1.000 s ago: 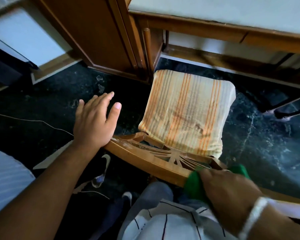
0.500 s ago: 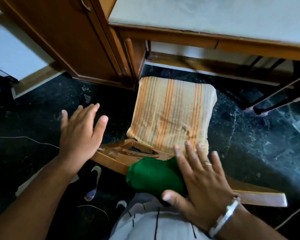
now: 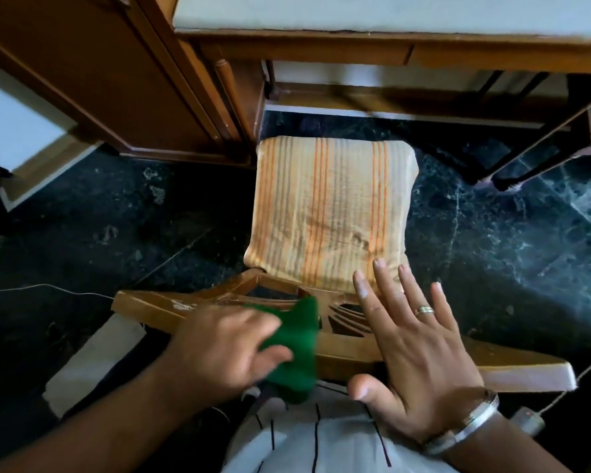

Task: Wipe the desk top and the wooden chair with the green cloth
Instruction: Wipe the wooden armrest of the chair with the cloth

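Green cloth under left hand — on chair-back's top edge

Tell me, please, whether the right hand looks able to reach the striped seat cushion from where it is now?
Probably yes: the right hand is open and its fingertips already overlap the striped seat cushion's near edge, with nothing between.

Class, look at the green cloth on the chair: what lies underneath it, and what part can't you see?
The green cloth lies on the wooden chair top rail, under the left hand. The carved slats beneath it are covered.
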`<action>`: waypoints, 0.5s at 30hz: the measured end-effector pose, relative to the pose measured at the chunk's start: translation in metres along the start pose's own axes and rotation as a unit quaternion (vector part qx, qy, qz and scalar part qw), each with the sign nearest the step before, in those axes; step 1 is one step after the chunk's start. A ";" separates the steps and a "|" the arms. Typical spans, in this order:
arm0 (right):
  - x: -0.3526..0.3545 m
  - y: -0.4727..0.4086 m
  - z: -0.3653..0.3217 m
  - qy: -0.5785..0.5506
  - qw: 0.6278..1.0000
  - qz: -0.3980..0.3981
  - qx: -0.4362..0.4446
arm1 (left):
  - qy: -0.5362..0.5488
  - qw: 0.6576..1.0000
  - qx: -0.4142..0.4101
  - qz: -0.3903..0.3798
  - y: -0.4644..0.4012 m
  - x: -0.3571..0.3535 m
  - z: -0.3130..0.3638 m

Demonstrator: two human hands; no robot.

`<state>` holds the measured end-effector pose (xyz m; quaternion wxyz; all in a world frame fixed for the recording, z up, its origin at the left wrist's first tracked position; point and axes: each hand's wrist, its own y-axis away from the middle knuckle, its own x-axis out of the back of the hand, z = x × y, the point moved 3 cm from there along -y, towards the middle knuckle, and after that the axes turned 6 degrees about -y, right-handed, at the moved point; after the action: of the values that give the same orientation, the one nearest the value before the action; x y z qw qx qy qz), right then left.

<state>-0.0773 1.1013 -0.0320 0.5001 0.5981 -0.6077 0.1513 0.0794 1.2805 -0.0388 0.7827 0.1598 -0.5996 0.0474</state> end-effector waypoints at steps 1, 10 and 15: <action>0.000 -0.001 -0.001 0.015 1.000 -0.011 -0.004 | -0.012 0.999 0.027 0.014 0.011 0.009 -0.025; -0.015 -0.030 -0.055 0.046 0.999 -0.016 0.013 | -0.109 0.987 0.105 -0.053 0.014 0.025 -0.068; -0.034 -0.054 -0.084 0.062 0.996 -0.033 0.048 | -0.043 0.996 0.083 -0.008 0.015 0.019 -0.047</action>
<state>-0.0014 1.1738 -0.0426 0.5118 0.6305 -0.5480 0.2005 0.1242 1.3071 -0.0290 0.7407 0.2306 -0.6254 0.0841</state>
